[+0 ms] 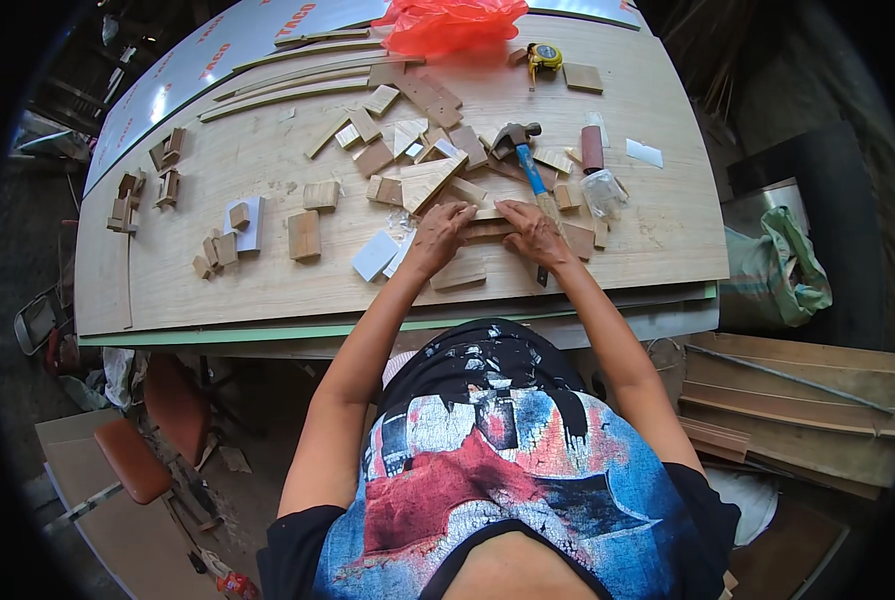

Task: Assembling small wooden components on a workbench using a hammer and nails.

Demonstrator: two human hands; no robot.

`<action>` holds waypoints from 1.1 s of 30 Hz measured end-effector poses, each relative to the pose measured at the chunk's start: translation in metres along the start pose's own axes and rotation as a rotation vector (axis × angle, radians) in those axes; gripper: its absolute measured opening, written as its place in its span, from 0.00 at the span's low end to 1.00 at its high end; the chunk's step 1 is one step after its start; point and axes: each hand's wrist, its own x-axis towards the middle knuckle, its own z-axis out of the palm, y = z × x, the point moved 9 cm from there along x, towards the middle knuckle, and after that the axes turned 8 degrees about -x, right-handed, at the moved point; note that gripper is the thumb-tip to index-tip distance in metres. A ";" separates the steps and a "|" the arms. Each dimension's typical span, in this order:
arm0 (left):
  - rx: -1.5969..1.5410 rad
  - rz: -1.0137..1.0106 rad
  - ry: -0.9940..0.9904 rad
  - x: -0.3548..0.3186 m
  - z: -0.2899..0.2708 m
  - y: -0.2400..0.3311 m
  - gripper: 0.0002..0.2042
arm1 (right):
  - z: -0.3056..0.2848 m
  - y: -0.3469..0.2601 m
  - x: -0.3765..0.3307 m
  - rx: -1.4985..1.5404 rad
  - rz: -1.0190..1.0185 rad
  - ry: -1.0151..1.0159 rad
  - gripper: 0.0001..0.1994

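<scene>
Pressed flat by both hands, a thin wood strip (pixel 490 214) is held on the plywood table (pixel 268 290); left hand (pixel 438 236) and right hand (pixel 533 232) lie fingers-down, beside a blue-handled hammer (pixel 524 152) and scattered wood offcuts (pixel 305 235).

Plywood worktable (pixel 218 290) — stacked boards (pixel 808 400) at right.
</scene>
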 end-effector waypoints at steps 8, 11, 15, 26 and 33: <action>0.197 0.068 0.029 -0.004 0.009 -0.002 0.18 | 0.005 -0.004 -0.002 -0.172 -0.152 0.086 0.27; 0.178 0.074 0.062 -0.005 0.009 -0.001 0.18 | 0.005 -0.006 -0.005 -0.206 -0.144 0.108 0.26; 0.212 0.098 0.062 -0.005 0.010 0.004 0.17 | 0.008 -0.005 -0.005 -0.238 -0.132 0.078 0.25; 0.273 0.070 0.052 -0.009 0.013 0.001 0.20 | 0.006 -0.005 -0.004 -0.255 -0.051 0.007 0.26; 0.266 -0.127 0.225 -0.020 -0.007 0.000 0.21 | 0.004 -0.008 -0.012 -0.269 -0.061 0.097 0.27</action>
